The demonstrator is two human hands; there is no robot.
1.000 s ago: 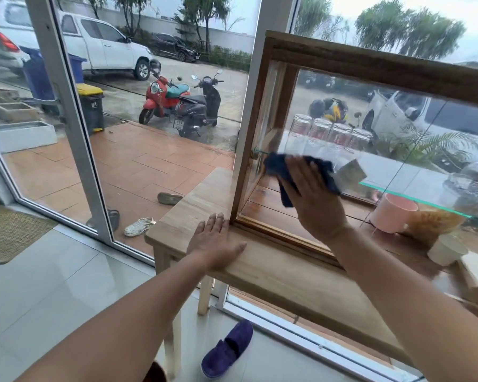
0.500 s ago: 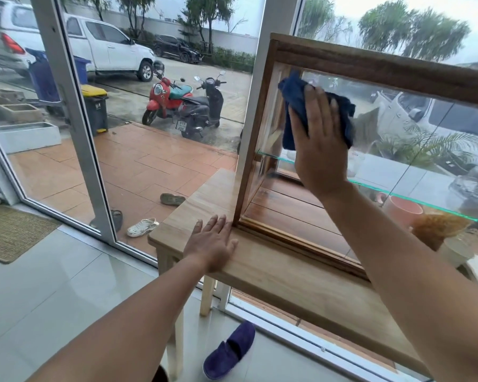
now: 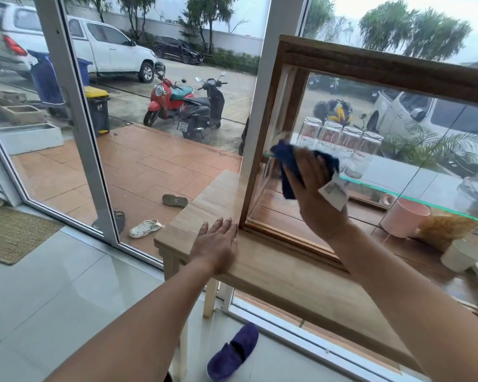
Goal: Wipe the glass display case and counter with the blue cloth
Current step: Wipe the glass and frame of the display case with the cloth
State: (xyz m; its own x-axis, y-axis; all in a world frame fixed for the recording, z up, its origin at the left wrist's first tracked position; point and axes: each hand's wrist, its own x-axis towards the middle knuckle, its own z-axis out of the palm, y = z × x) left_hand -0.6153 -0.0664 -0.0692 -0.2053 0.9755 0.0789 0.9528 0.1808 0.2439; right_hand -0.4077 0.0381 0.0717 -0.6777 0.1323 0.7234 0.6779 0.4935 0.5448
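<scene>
A wood-framed glass display case (image 3: 384,67) stands on a light wooden counter (image 3: 273,271). My right hand (image 3: 315,197) presses a dark blue cloth (image 3: 284,158) flat against the case's front glass, near its left edge at mid height; a white tag hangs from the cloth. Flat on the counter top, fingers apart, my left hand (image 3: 217,245) rests just left of the case's lower left corner and holds nothing.
Inside the case are several upturned glasses (image 3: 342,136) on a glass shelf, a pink cup (image 3: 404,216), a white cup (image 3: 460,255) and a bag of snacks. A purple slipper (image 3: 233,351) lies on the tiled floor under the counter. Glass doors stand to the left.
My right hand has dragged the cloth down the glass from near the top frame to mid height. The left hand stays planted on the counter.
</scene>
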